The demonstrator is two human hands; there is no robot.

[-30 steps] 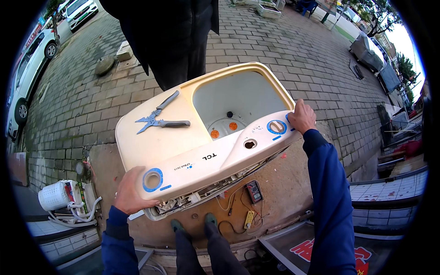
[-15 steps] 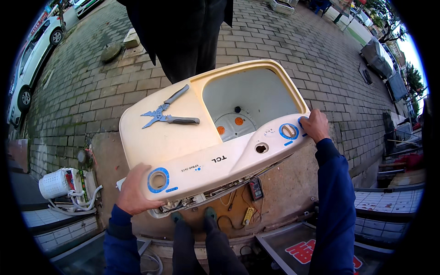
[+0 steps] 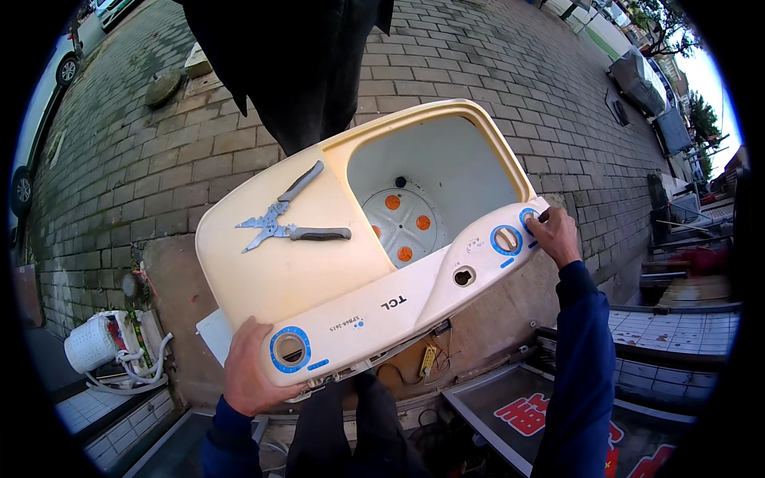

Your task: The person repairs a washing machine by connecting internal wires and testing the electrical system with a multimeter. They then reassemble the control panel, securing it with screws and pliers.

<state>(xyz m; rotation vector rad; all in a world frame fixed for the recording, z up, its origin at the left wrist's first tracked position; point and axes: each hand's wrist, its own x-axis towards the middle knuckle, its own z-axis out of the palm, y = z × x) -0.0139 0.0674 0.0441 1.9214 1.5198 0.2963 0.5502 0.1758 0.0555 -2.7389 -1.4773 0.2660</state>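
My left hand (image 3: 253,366) grips the left end of the cream control panel (image 3: 414,291) on a twin-tub washing machine, beside a blue-ringed knob hole (image 3: 290,349). My right hand (image 3: 555,234) is closed at the panel's right end, fingers on the outermost blue-ringed control (image 3: 527,217), near a larger dial (image 3: 506,239). Opened grey-handled pliers (image 3: 279,215) lie on the cream top (image 3: 239,279). The open grey tub (image 3: 458,179) shows orange discs at its bottom. Parts under the panel's front edge are mostly hidden.
A person in dark clothing (image 3: 295,56) stands behind the machine on brick paving (image 3: 446,64). A white basket (image 3: 88,346) and hoses (image 3: 139,374) sit at left, a covered vehicle (image 3: 637,80) at upper right. A yellow power strip (image 3: 428,360) lies below, near glass panels (image 3: 494,390).
The machine's top has moved down in view with both hands, especially its left end, covering the meter and my feet. More of the tub's bottom shows. My right fingers have curled further onto the end control.
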